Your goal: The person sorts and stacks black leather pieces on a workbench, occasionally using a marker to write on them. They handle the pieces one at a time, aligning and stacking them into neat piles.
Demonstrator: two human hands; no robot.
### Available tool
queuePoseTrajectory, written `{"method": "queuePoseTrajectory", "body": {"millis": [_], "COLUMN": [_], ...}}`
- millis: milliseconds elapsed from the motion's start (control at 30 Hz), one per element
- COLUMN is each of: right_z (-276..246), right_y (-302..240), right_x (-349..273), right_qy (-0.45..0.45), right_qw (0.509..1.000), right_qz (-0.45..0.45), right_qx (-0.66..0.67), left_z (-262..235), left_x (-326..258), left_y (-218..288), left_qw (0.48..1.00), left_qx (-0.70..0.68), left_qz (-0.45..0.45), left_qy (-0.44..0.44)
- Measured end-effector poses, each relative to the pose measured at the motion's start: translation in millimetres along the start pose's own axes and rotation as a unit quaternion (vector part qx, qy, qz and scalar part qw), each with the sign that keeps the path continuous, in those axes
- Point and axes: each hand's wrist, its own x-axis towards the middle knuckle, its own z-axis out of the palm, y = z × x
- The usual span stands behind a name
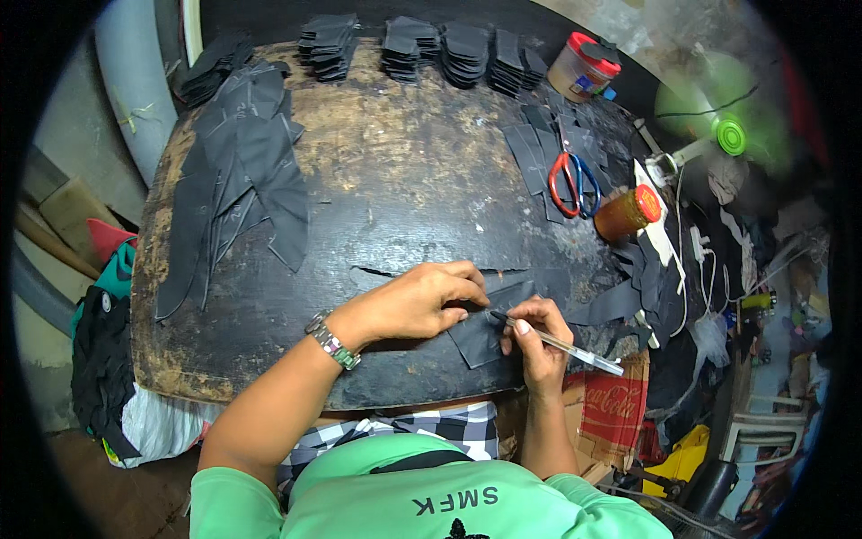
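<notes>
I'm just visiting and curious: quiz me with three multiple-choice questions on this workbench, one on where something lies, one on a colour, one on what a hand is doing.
1. Where do the scissors lie?
A. on the far right part of the worktable
B. on the floor
C. under the left hand

2. What colour are the scissors' handles?
A. all green
B. one red, one blue
C. both black

3. What is the right hand doing?
A. lying open and empty
B. gripping a jar
C. holding a pen

Answers:
1 A, they rest on dark strips near the table's right edge.
2 B, one loop of each colour shows.
3 C, its tip meets the dark piece that the left hand presses flat.
</notes>
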Motion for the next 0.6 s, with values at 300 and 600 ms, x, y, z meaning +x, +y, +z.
{"method": "queuePoseTrajectory", "body": {"millis": [300,600], "right_z": [6,0], "right_y": [-2,6], "right_x": [10,5], "right_qy": [-0.012,0.065], "right_qw": [0.997,0.996], "right_qz": [-0.074,-0.034], "right_qx": [-0.007,-0.046], "left_z": [-8,-5], "left_x": [4,4], "left_y": [0,2], "left_qw": [1.0,0.999], "left_qx": [0.017,0.045], "left_qz": [0.011,-0.018], "left_qy": [0.005,0.005]}}
